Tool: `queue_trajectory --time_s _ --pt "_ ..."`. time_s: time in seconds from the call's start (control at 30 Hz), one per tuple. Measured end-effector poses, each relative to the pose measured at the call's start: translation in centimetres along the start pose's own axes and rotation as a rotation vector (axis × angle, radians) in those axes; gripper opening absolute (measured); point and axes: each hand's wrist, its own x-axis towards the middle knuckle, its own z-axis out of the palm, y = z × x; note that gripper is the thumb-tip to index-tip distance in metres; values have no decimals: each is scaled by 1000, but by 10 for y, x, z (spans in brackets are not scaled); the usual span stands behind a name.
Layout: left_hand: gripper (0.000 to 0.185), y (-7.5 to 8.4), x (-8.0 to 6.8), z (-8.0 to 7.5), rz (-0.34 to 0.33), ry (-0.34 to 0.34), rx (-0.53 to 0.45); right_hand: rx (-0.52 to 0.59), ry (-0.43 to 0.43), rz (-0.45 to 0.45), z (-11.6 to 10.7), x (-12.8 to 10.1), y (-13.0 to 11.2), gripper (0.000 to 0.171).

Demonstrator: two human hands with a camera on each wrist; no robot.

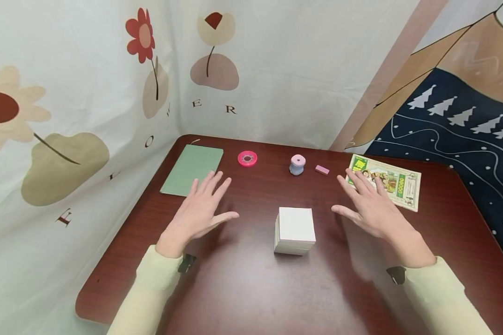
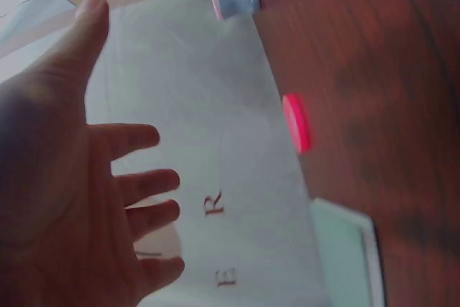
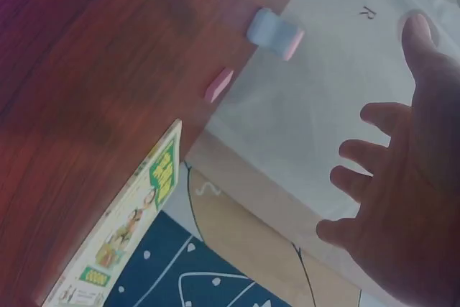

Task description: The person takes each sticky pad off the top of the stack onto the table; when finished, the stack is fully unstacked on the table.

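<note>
Nearest the camera, two pale yellow sleeves reach in over the dark red-brown worktop point(image 1: 243, 288), each ending in a bare hand held palm down above the wood.

On the left, a green notebook point(image 1: 193, 170) lies flat near the far left corner of the worktop. The left hand point(image 1: 203, 209) hovers just in front of it, fingertips over or right at the notebook's near edge; whether they touch it cannot be told. Its fingers point(image 1: 211, 184) are straight and spread apart, thumb pointing toward the middle, holding nothing. The left wrist view shows the same spread palm point(image 2: 79, 199) with the worktop beyond it.

Further right, near the back edge, sits a pink roll of tape point(image 1: 247, 158). Between the two hands, closer to the person, stands a white stack of paper point(image 1: 295, 230), square and neat, apart from both hands. Behind it are a small pink and blue sharpener point(image 1: 297, 164) and, just to its right, a pink eraser point(image 1: 322, 170).

The right hand point(image 1: 370, 209) hovers to the right of the stack, fingers point(image 1: 358, 181) straight and fanned apart, empty. Its fingertips reach over the near left corner of a colourful booklet point(image 1: 387, 181) lying flat at the right; contact cannot be told. The right wrist view shows the open palm point(image 3: 402, 213) above the booklet, eraser and sharpener.
</note>
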Motion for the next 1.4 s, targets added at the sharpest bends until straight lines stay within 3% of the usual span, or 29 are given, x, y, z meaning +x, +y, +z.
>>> queue_trajectory --time_s 0.17,0.33,0.5,0.67,1.0,1.4 --pt "92 15 4 15 66 -22 -307 150 -17 -39 -3 1 -13 78" --pt "98 44 8 39 73 -87 -646 274 -35 -151 1 3 -35 73" --pt "109 69 16 58 98 -117 -811 367 -51 -303 12 6 -62 73" --pt "106 91 23 74 86 -89 -976 404 -58 -387 22 10 -79 81" --pt "81 111 29 89 50 0 -1069 415 -67 -385 20 14 -87 77" --pt "82 110 29 87 39 -25 -1076 434 -64 -378 12 17 -84 76"
